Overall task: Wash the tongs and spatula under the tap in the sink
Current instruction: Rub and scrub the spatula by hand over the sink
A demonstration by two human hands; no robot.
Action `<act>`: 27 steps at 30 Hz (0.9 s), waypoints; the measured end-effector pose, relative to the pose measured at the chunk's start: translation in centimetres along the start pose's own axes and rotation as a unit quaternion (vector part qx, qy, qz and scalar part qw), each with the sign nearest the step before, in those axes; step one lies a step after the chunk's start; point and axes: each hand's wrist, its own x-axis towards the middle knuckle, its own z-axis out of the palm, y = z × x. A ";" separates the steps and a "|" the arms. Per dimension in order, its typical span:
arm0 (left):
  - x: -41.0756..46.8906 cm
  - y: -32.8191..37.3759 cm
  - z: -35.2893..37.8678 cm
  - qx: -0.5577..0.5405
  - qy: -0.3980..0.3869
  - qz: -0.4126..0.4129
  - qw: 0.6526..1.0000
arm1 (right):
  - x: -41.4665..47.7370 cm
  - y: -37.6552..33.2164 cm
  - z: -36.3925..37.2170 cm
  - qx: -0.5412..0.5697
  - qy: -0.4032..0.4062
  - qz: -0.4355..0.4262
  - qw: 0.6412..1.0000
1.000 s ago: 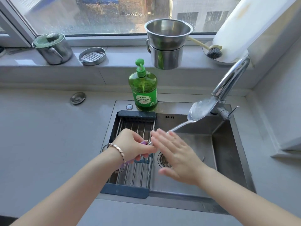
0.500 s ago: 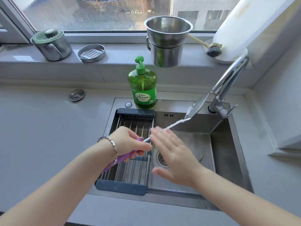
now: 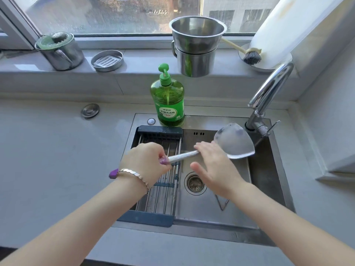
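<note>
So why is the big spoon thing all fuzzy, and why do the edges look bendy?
Head view: the spatula looks smeared, likely motion blur or soap film; also head view, the wide-angle lens bows the windowsill and counter; daylight through the window glints off the tap.

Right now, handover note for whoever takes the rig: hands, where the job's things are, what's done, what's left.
Left hand grips the purple handle of the steel spatula, held roughly level over the steel sink.
Right hand: fingers straight, laid on the spatula's shaft, holding nothing.
A thin V-shaped metal piece, probably the tongs, lies on the sink floor, partly hidden by the right wrist.
Done: the spatula blade looks cloudy, maybe soaped; I cannot tell. No water shows at the chrome tap.
Left: rinse the spatula under the tap, then wash the tongs.
</note>
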 end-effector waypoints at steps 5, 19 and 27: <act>-0.1 -1.2 1.6 0.193 0.192 0.203 0.941 | 0.1 -0.2 0.2 0.039 -0.044 -0.007 0.998; 0.4 -2.4 2.6 0.154 0.158 0.160 0.962 | -1.1 0.3 3.0 -0.018 -0.054 -0.022 0.998; 0.9 -2.9 0.9 0.077 0.068 0.045 0.994 | -1.7 7.6 1.6 -0.186 -0.021 0.013 0.982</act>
